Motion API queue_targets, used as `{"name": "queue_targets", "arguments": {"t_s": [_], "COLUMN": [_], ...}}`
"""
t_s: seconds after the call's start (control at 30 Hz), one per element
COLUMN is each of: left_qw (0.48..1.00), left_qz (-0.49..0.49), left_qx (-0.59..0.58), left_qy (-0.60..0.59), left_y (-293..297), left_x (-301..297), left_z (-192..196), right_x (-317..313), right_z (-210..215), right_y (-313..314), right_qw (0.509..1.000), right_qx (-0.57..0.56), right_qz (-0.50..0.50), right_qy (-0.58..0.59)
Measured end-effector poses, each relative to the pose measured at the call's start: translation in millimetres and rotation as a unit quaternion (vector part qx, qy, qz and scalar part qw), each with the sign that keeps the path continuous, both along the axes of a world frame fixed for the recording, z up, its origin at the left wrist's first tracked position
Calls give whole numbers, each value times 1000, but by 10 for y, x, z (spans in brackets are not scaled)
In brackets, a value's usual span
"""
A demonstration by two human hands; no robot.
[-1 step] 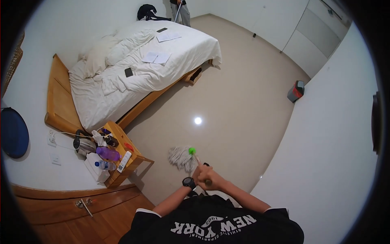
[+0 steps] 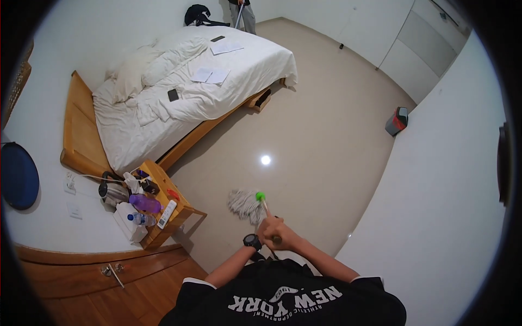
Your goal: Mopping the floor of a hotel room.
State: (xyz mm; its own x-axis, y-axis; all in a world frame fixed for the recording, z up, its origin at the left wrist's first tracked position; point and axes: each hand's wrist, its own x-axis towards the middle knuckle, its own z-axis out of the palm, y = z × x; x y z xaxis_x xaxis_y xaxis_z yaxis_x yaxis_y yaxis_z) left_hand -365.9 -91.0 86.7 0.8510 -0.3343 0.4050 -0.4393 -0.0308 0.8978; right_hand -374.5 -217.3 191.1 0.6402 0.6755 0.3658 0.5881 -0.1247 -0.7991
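A string mop with a grey head [image 2: 244,205] and a green connector [image 2: 260,196] rests on the tiled floor in front of me. Its handle [image 2: 266,206] rises toward my body, and the top end shows at my right hand. My right hand [image 2: 285,236] is closed around the handle near that end. Close against it, partly covered, my left hand [image 2: 263,230] is wrapped round the handle too. A black watch [image 2: 252,241] sits on my left wrist.
On the left, a wooden nightstand [image 2: 185,209] holds a kettle [image 2: 113,192], bottles and a remote. Behind it stands a bed [image 2: 163,130] with papers and a phone. A bin [image 2: 397,121] is by the right wall. Another person [image 2: 246,19] holds a pole beyond the bed.
The mop head has slid slightly forward and to the right across the floor. Both hands keep their grip on the handle and have shifted only a little.
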Motion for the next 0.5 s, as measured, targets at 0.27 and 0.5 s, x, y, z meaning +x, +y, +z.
{"name": "queue_targets", "arguments": {"t_s": [0.27, 0.5], "left_qw": [965, 936], "left_qz": [249, 322], "left_qx": [60, 144], "left_qy": [57, 4], "left_y": [473, 717], "left_x": [-837, -1474], "left_z": [-663, -458], "right_x": [-328, -587], "right_z": [-553, 109], "right_y": [915, 1143], "right_qw": [990, 978], "right_qx": [-91, -15], "right_qz": [104, 199], "right_qy": [6, 52]}}
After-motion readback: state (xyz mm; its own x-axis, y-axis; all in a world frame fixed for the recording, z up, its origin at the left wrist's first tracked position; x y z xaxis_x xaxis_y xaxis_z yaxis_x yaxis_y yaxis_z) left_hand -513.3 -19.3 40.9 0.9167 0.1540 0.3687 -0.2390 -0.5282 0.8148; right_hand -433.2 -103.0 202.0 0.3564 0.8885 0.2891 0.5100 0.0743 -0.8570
